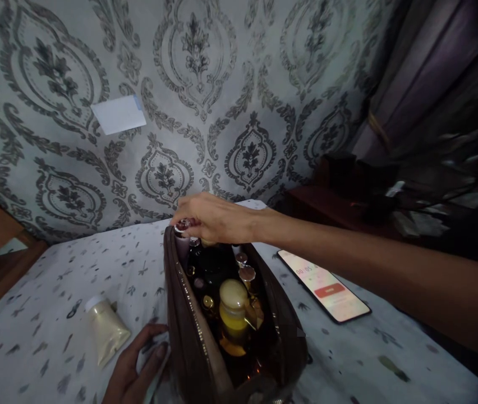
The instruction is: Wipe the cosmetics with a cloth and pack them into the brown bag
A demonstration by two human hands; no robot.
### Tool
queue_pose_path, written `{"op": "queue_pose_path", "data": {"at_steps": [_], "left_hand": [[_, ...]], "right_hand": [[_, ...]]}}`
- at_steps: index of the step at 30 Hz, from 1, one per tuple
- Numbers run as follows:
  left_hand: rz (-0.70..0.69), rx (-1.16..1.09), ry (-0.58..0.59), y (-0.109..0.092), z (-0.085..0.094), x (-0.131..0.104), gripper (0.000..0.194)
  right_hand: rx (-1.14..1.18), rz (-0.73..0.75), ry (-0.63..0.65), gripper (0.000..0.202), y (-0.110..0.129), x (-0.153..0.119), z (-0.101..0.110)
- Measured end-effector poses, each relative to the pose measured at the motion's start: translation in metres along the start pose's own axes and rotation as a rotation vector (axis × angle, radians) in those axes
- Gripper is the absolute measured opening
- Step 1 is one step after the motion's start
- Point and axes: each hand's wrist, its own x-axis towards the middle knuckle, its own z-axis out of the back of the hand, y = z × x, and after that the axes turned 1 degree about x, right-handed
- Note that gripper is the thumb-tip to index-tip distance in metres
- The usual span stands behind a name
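Observation:
An unzipped brown toiletry bag (184, 348) stands on the bed, packed with bottles and jars. My right hand (216, 217) reaches across to its far end, with fingers closed round the shiny top of a pinkish bottle (182, 247) at the far left corner. Low on the left side, my left hand (138, 365) is curled beside the bag wall. Something whitish shows between its thumb and forefinger; I cannot make out what it is. Inside the bag, a yellow jar with a pale lid (233, 308) stands near the middle, among several bottles with shiny caps (246, 274).
A cream-coloured tube (106, 331) with a white cap lies left of the bag. To the right lies a phone (325, 286) with a lit timer screen. The patterned wall (205, 112) rises behind the bed. A dark red surface (327, 205) with clutter is at the right.

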Motion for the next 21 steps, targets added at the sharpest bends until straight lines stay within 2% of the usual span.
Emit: {"op": "queue_pose_path", "data": {"at_steps": [4,7,9,12,14,18,21], "left_hand": [[-0.031,-0.001,0.064,0.006,0.003,0.004,0.055],[-0.043,-0.015,0.097,0.003,0.003,0.004,0.056],[-0.019,0.003,0.056,0.001,0.001,0.003,0.057],[0.027,0.02,-0.088,-0.004,-0.005,-0.003,0.058],[0.036,0.019,-0.134,-0.008,-0.008,-0.007,0.06],[0.053,0.033,-0.124,-0.012,-0.01,-0.01,0.065],[0.031,0.039,-0.068,-0.003,-0.005,-0.005,0.065]], "right_hand": [[0.012,-0.014,0.082,0.014,-0.002,0.007,-0.002],[0.052,-0.061,0.079,0.015,-0.004,0.007,-0.006],[0.061,-0.081,0.04,0.014,-0.005,0.004,-0.007],[0.058,-0.091,0.021,0.016,-0.005,-0.002,-0.009],[0.055,-0.096,0.01,0.018,-0.005,-0.005,-0.01],[0.027,-0.101,0.026,0.023,0.0,-0.007,-0.007],[-0.027,-0.097,0.092,0.014,0.004,-0.007,-0.004]]}}
